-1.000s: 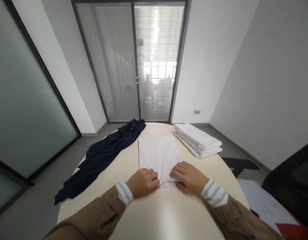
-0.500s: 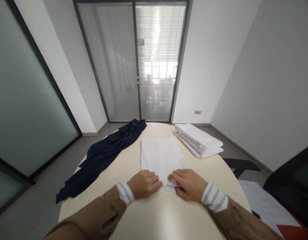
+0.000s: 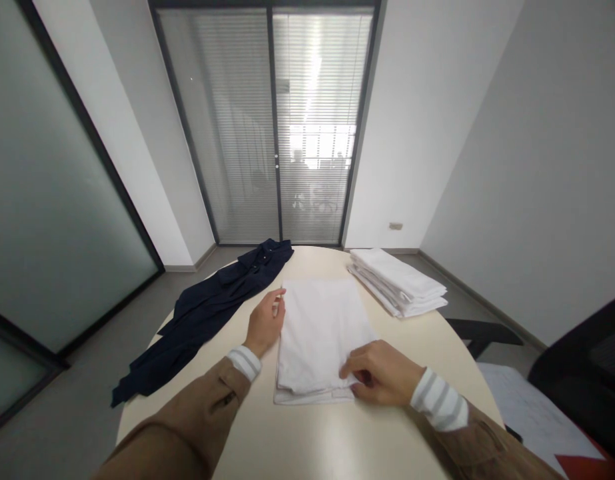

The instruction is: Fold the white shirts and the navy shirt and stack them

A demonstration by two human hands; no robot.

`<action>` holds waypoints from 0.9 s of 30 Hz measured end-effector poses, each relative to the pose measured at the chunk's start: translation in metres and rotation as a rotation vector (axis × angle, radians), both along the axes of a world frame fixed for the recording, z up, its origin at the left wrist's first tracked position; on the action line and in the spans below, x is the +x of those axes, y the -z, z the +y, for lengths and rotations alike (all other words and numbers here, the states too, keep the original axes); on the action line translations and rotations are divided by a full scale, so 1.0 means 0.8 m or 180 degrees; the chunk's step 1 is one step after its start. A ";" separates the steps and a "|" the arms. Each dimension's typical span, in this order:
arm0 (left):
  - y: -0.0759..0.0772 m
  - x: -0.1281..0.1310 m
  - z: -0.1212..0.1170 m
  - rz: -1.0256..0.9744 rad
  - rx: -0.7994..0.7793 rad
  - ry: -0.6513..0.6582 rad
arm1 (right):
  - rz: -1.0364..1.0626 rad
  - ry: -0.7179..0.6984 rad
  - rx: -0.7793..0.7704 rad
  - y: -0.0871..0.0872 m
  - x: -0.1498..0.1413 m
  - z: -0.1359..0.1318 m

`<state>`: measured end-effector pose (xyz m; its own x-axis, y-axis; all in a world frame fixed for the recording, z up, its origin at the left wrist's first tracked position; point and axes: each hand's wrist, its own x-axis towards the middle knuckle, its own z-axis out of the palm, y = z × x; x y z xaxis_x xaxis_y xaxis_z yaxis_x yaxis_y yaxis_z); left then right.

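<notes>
A folded white cloth (image 3: 317,333) lies flat in the middle of the table, with its layers showing along the near edge. Beside its far left corner is my left hand (image 3: 266,322), fingers apart and the tips touching or almost touching the side edge. My right hand (image 3: 384,370) has its thumb and fingers closed around the near right corner of the cloth. Part of that corner is hidden behind the fingers.
The round cream table (image 3: 307,433) carries a dark navy garment (image 3: 212,303) along its left side. A stack of folded white cloths (image 3: 397,283) sits at the far right. Past the right edge stand a black chair (image 3: 587,367) and papers (image 3: 532,407).
My left hand has left the cloth's near edge and moved forward and left to its far left corner. The cloth has shifted slightly toward me. My right hand stays at the near right corner.
</notes>
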<state>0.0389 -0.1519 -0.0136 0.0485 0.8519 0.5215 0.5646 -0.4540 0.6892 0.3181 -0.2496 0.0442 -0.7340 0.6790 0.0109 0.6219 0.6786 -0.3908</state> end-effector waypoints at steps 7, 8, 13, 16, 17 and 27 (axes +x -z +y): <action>0.026 -0.006 0.067 0.0245 -0.0534 0.0011 | 0.0310 0.0020 -0.1255 0.009 -0.004 -0.007; 0.028 -0.006 0.071 0.0224 -0.0612 0.0028 | 0.0346 -0.0036 -0.1599 0.008 -0.004 -0.005; 0.038 -0.008 0.085 0.0027 -0.0693 0.0071 | 0.1114 0.0456 -0.1524 0.001 0.010 0.043; 0.043 -0.011 0.092 -0.0122 -0.0708 0.0160 | 0.1746 0.1751 0.0223 0.017 0.031 0.095; 0.044 -0.011 0.093 -0.0179 -0.0711 0.0192 | 0.1841 0.2150 0.0644 0.027 0.039 0.110; 0.028 -0.007 0.099 -0.1094 -0.0919 0.0451 | 0.2514 0.2060 -0.0265 0.105 0.088 0.179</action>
<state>0.0332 -0.0726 -0.0360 0.0408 0.9619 0.2702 0.2278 -0.2723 0.9349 0.3883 -0.1064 -0.0401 -0.0302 0.9632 0.2672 0.4039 0.2563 -0.8782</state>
